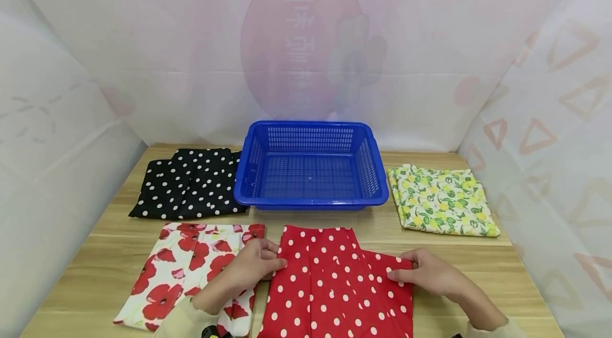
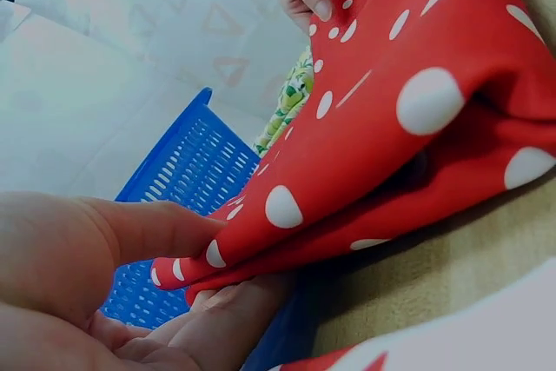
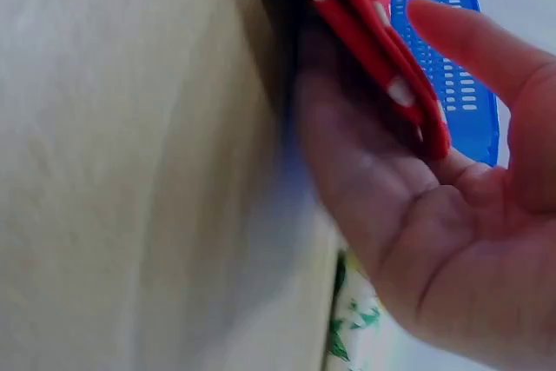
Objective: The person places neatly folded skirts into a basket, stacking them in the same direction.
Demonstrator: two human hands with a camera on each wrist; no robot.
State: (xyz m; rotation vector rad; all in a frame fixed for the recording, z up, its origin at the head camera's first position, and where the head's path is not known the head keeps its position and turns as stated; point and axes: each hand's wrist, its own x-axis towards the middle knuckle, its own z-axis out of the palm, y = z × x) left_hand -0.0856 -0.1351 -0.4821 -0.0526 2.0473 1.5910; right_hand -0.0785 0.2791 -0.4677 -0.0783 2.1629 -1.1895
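Observation:
A folded red cloth [image 1: 330, 279] with white polka dots lies at the front middle of the table. My left hand [image 1: 255, 261] pinches its left edge, thumb on top and fingers underneath; the left wrist view shows the layered red folds [image 2: 295, 206] between them. On the opposite side, my right hand [image 1: 427, 271] holds the right edge. From the right wrist, the fingers [image 3: 365, 171] reach beneath the folded edge, while the thumb [image 3: 469, 32] is over the upper side. Beneath my left forearm is a folded white cloth [image 1: 164, 274] with red poppies.
A blue plastic basket [image 1: 311, 202] with slotted walls stands behind the red cloth. Left of it lies a folded black polka-dot cloth [image 1: 191, 184]; a folded lemon-print cloth [image 1: 442, 200] lies to its right. Pale printed sheets [image 1: 191, 99] hang around the wooden table [image 1: 478, 258].

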